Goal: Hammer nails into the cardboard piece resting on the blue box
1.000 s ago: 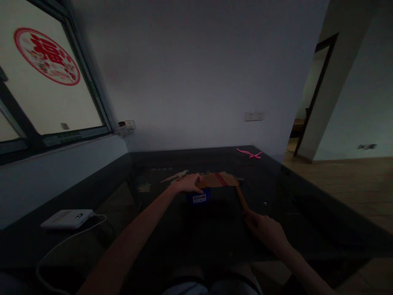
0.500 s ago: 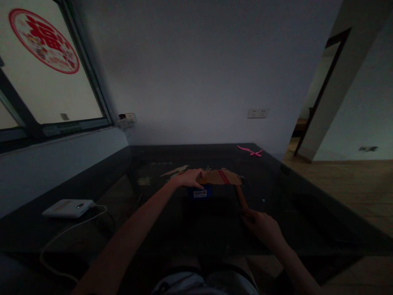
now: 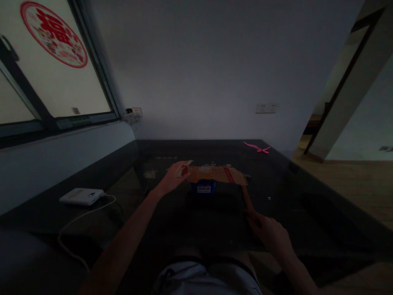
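A tan sheet [image 3: 211,173] with a red band near its right end lies across a small blue box [image 3: 204,187] with a white label. My left hand [image 3: 173,178] is at the sheet's left end, its thumb and fingers closed around that edge. In my right hand [image 3: 268,231] is a brown wooden stick [image 3: 247,198], slanting up and away. The stick's far end meets the underside of the sheet near its right end. Dim light hides whether the two are joined.
All this rests on a dark glossy table [image 3: 172,229]. A white power bank [image 3: 82,196] with a white cable [image 3: 82,215] lies at the left. A pink ribbon [image 3: 259,149] is near the far right corner. Behind stands a wall with sockets [image 3: 265,108].
My left hand has slid from the top of the sheet to its left end, uncovering more of the sheet and box. My right hand keeps its hold on the stick. The view has shifted slightly.
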`<state>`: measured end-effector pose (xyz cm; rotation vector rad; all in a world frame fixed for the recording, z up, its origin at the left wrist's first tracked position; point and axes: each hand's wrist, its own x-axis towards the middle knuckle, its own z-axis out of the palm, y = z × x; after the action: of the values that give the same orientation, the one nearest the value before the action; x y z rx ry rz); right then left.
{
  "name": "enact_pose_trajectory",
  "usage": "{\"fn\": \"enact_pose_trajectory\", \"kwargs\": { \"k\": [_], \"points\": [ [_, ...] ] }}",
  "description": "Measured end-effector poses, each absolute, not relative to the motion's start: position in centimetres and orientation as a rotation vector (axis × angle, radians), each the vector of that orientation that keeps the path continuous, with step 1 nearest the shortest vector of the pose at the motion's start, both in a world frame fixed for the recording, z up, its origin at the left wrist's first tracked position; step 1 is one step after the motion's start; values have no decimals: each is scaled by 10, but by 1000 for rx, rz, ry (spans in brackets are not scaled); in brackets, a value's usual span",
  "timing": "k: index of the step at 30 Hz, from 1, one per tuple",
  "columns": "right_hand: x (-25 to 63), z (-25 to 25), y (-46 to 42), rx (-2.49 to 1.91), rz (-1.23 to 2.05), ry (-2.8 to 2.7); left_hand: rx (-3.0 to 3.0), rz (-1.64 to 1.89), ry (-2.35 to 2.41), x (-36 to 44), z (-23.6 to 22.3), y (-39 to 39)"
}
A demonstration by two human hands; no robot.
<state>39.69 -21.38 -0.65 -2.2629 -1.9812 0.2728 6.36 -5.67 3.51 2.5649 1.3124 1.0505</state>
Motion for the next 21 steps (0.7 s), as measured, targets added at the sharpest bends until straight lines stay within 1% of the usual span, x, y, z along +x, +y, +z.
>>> {"fn": "enact_pose_trajectory", "kwargs": {
  "k": [2, 5, 8, 11, 13, 17, 21],
  "points": [
    [396, -8, -216, -2270, 286, -1961, 2560, 997, 1472, 22, 10, -62],
    [396, -9, -217, -2274, 315, -1936, 2551, 757, 1759, -36, -29, -70],
    [396, -9, -214, -2290, 329, -1908, 2512, 556, 1887, -70, -54, -76],
    [396, -8, -211, -2311, 316, -1889, 2471, 347, 1911, -77, -62, -81],
    [397, -8, -209, -2320, 310, -1871, 2481, 276, 1885, -74, -62, -83],
    [401, -11, -207, -2313, 301, -1852, 2532, 223, 1785, -66, -61, -86],
    [403, -13, -207, -2321, 289, -1837, 2633, 281, 1551, -57, -57, -97]
  ]
}}
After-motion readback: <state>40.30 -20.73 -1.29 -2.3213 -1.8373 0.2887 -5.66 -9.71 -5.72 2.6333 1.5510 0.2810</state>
